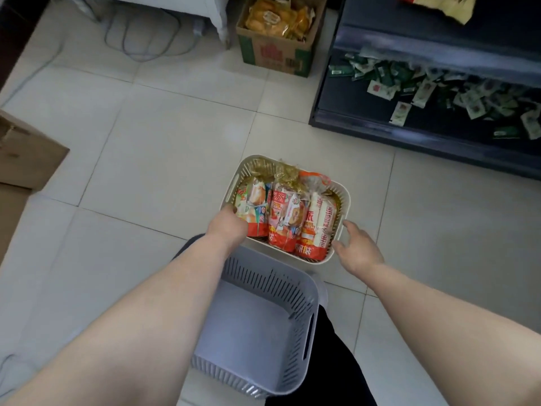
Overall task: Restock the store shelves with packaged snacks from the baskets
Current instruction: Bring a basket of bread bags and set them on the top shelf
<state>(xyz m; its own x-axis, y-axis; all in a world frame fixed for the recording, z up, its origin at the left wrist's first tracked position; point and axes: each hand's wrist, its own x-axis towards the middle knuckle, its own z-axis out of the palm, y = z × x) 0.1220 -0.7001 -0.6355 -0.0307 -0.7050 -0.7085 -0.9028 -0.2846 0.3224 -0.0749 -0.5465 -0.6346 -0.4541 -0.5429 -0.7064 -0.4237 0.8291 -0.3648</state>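
A cream basket (345,197) stands on the tiled floor with three red and orange snack bags (285,218) lying side by side in it. My left hand (229,225) grips the basket's near left corner, its fingers curled over the rim beside the leftmost bag. My right hand (358,247) hovers at the basket's near right corner with fingers spread, holding nothing. An empty grey basket (307,288) sits closer to me, between my forearms. The dark store shelf (366,124) is at the upper right, with several small green and white packets (421,92) scattered on its lower level.
A cardboard box (272,54) of yellow snack bags stands at the top centre beside the shelf. Flattened cardboard (26,156) lies at the left edge. Cables (140,39) trail over the floor at the top left. Bare tiles stretch left of the baskets.
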